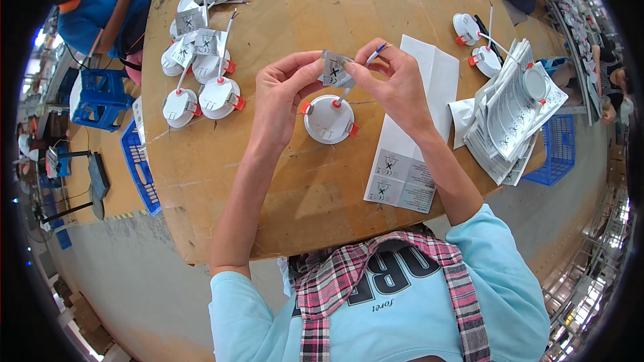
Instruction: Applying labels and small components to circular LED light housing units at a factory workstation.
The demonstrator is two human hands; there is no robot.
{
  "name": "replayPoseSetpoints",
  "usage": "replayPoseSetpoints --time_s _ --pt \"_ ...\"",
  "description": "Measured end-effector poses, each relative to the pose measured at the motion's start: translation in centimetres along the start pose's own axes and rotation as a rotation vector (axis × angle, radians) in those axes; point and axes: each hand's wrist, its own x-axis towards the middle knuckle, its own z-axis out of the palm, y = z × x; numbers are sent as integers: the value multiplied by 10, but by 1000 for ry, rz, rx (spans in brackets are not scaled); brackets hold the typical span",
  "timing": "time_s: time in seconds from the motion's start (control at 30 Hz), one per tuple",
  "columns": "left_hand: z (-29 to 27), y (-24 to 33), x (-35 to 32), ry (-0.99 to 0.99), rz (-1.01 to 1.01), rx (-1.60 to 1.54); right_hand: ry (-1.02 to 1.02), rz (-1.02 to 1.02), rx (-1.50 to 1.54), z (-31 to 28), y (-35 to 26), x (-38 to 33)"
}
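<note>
We hold a small grey label (334, 70) between the fingertips of both hands, just above a round white lamp (327, 119) that lies on the wooden table (221, 181). Our left hand (282, 90) pinches the left edge of the label with thumb and forefinger closed on it. Our right hand (396, 80) closes on the right edge, and the same fingers also grip the thin white cable (343, 94) that goes down from the fingers to the lamp. Its bare wire ends (378, 51) stick out above our right fingertips.

We think a few things could go wrong here. The label is small and thin; if the two hands pull apart too strongly, it can tear or crease where the fingers press it. If it is a sticky one, which we cannot tell, it may fold onto itself or sit crooked around the cable. The lamp hangs on nothing, but the cable is short and taut below our fingers, so a lift of the right hand could drag the lamp and flip it on its orange spring clips (306, 108).

To the right of our right hand lies a white sheet of labels (419, 121), and beyond it a pile of folded leaflets (510, 121). To the left of our left hand wait other lamps with labels (201, 74).
</note>
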Motion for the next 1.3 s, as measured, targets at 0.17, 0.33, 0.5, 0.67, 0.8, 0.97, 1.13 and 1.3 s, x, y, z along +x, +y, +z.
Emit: replayPoseSetpoints --time_s 0.17,0.33,0.5,0.67,0.8,0.97,1.13,1.3 --pt "-1 0 1 -25 -20 -43 4 20 5 0 1 -1" --pt "0 -1 1 -26 -18 -35 22 36 11 0 1 -1" --pt "5 6 -1 -27 -24 -145 25 25 3 0 -1 -1" --pt "14 5 -4 75 64 103 27 8 8 0 1 -1" --pt "12 3 -4 117 99 235 30 -2 8 0 0 -1" --pt "16 -6 1 186 174 294 14 -15 -17 1 1 -1" --pt "34 -24 11 312 212 232 29 4 1 1 3 0" --pt "38 -32 11 414 292 238 46 29 -53 -1 -2 -2"
